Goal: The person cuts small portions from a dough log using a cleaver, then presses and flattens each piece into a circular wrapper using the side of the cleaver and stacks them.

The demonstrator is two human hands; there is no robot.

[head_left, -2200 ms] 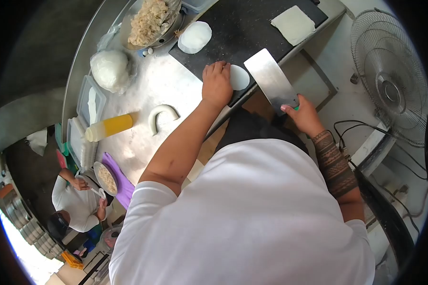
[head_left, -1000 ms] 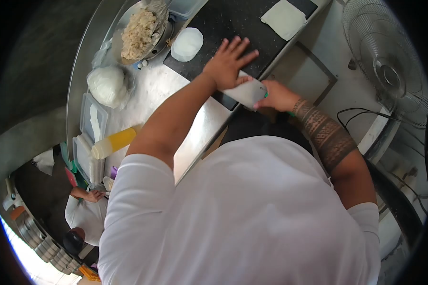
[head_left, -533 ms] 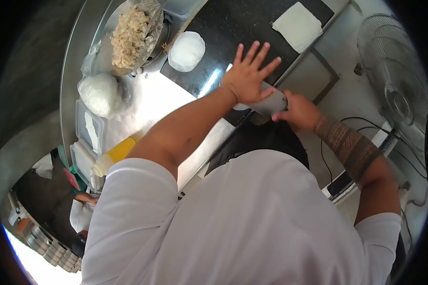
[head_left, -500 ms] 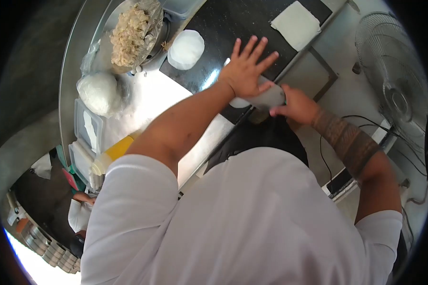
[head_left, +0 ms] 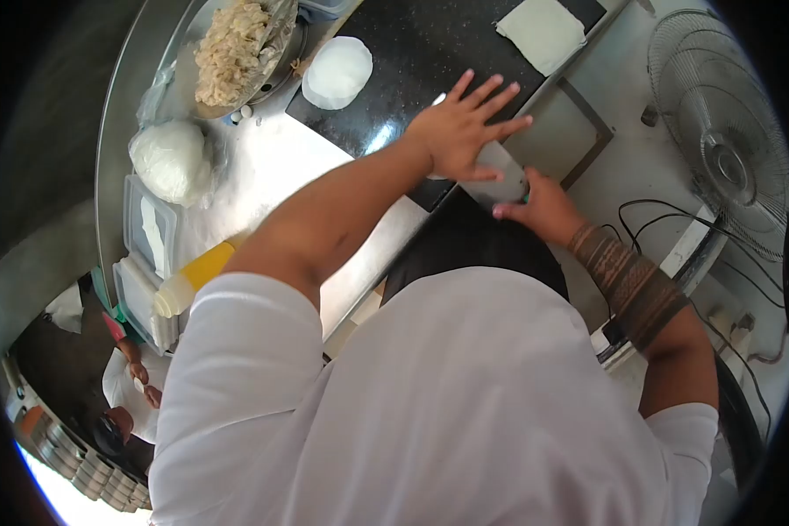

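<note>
My right hand [head_left: 543,209] is wrapped round the handle end of a cleaver [head_left: 498,180] with a broad grey blade, at the near edge of the black board [head_left: 403,53]. Over the blade lies my left hand [head_left: 465,131], palm down with fingers spread, hiding much of it. A bit of white shows at the left edge of that hand; what it belongs to is mostly covered. Thin white dough rounds [head_left: 337,73] lie on the board to the left. A folded white cloth [head_left: 542,35] rests at its far right corner.
Left of the board are a bowl of pale chopped filling [head_left: 228,57], a bagged white dough ball [head_left: 171,162], plastic containers [head_left: 152,228] and a yellow squeeze bottle [head_left: 197,276]. At right stand a fan [head_left: 723,158] and cables [head_left: 640,210]. Another person [head_left: 131,386] is at lower left.
My left hand has shifted slightly to the right over the blade, its fingers still spread. My right hand keeps its grip on the cleaver. The whole view has shifted slightly.
</note>
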